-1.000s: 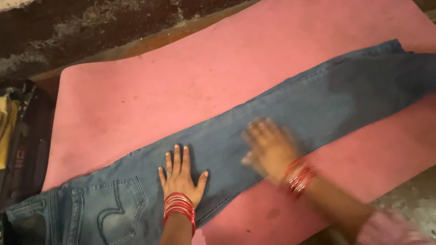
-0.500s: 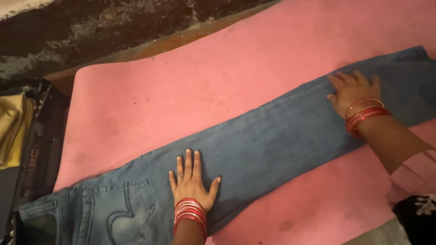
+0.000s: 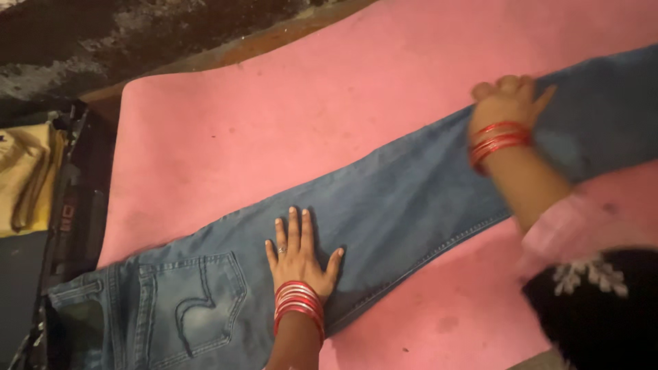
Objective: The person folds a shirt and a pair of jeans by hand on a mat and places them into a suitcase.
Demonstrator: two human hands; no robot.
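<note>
Your right hand (image 3: 506,103) has slid further up the jeans (image 3: 411,199) leg toward the far end since half a second ago, so the smoothing pass looks nearly run out. It now sits curled at the leg's far edge; blur hides whether it pinches cloth, so I can't tell. Your left hand (image 3: 298,257) hasn't moved: flat, fingers spread, pressing the jeans just right of the back pocket (image 3: 192,308). Jeans lie diagonally across the pink mat (image 3: 274,123).
</note>
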